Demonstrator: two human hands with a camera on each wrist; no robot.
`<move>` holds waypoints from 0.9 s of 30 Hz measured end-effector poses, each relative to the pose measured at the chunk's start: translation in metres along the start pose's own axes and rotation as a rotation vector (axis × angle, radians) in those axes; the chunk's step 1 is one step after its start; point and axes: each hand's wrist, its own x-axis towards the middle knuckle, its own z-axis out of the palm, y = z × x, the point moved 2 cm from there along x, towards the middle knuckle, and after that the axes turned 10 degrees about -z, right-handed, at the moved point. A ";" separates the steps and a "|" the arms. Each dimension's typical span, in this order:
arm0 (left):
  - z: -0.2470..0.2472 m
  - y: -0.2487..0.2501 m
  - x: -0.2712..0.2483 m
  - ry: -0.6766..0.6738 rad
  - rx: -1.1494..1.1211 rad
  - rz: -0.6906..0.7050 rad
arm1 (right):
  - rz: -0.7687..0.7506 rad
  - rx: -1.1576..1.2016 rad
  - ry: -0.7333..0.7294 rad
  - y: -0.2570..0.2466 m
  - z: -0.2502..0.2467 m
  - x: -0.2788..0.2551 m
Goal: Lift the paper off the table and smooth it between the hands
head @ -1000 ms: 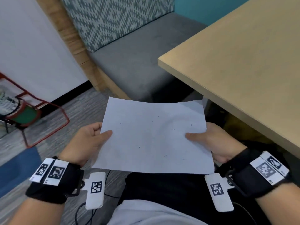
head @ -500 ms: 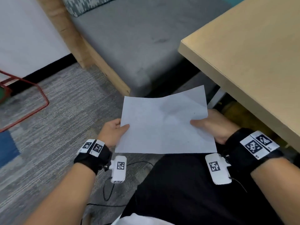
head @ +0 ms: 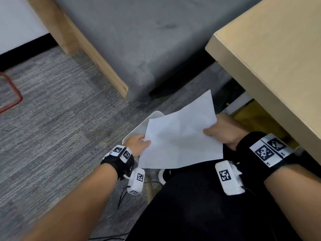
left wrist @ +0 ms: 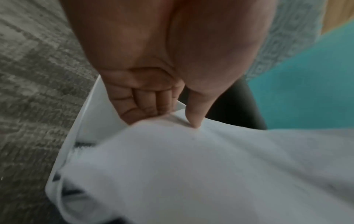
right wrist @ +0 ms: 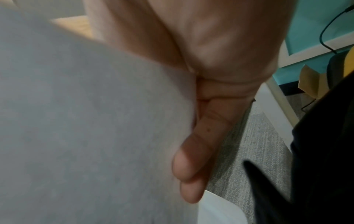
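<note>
Holding one sheet [head: 180, 136] by its two side edges, both hands work low, over the lap and just above a white bin [head: 137, 131]. The left hand [head: 137, 145] pinches the sheet's left edge: thumb on top, fingers curled beneath, as the left wrist view confirms with the thumb [left wrist: 195, 115] pressed into the paper. The right hand [head: 224, 133] pinches the right edge the same way; in the right wrist view its fingers [right wrist: 191, 166] lie along the underside of the sheet.

Change from the earlier head pictures: a second ago the sheet was level at chest height, spread flat between the hands. Now the sheet is lower and tilted, its far right corner raised and its near left corner dipping over the bin's rim. The bin was out of view before; it now shows under the sheet's left half. The head view has also pitched downward.

Judgement: the sheet is being carried to the bin, and the work stands at the point of release or crumpling. The sheet is not yet inside the bin.

Farther out: grey carpet [head: 60, 136], a grey bench [head: 139, 40] with wooden edging, and a tan table [head: 278, 58] on the right.
</note>
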 end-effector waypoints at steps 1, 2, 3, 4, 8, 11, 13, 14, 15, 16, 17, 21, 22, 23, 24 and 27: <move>0.002 0.000 0.001 0.009 0.016 -0.022 | 0.006 -0.005 -0.007 -0.003 0.001 0.001; 0.003 0.002 0.000 0.039 0.092 -0.016 | 0.006 -0.013 -0.012 -0.006 0.003 0.002; 0.004 0.006 -0.004 0.066 0.219 0.009 | 0.001 -0.016 -0.012 -0.009 0.004 0.003; 0.005 0.011 -0.009 0.100 0.326 0.059 | -0.006 -0.016 -0.007 -0.013 0.006 0.005; 0.022 0.044 -0.043 0.010 0.324 0.452 | -0.010 -0.016 -0.048 -0.027 0.017 0.010; 0.044 0.064 -0.074 -0.119 0.405 0.688 | -0.019 0.056 -0.096 -0.033 0.027 0.011; 0.054 0.070 -0.089 -0.178 0.431 0.751 | -0.011 0.145 -0.134 -0.035 0.034 0.010; 0.057 0.066 -0.086 -0.196 0.452 0.743 | 0.009 0.210 -0.143 -0.034 0.036 0.010; 0.056 0.060 -0.081 -0.207 0.481 0.705 | 0.033 0.273 -0.142 -0.033 0.039 0.009; 0.053 0.049 -0.070 -0.204 0.513 0.628 | 0.058 0.325 -0.132 -0.032 0.040 0.009; 0.048 0.035 -0.057 -0.189 0.563 0.524 | 0.078 0.362 -0.122 -0.031 0.040 0.009; 0.024 0.002 -0.032 -0.109 0.642 0.321 | 0.103 0.441 -0.123 -0.027 0.038 0.007; 0.024 0.006 -0.036 -0.102 0.609 0.369 | 0.102 0.444 -0.129 -0.026 0.038 0.007; 0.026 0.014 -0.045 -0.099 0.560 0.437 | 0.100 0.444 -0.133 -0.027 0.038 0.007; 0.029 0.025 -0.055 -0.094 0.512 0.523 | 0.092 0.445 -0.137 -0.027 0.040 0.007; 0.048 0.055 -0.084 -0.122 0.445 0.747 | 0.053 0.417 -0.164 -0.033 0.042 0.008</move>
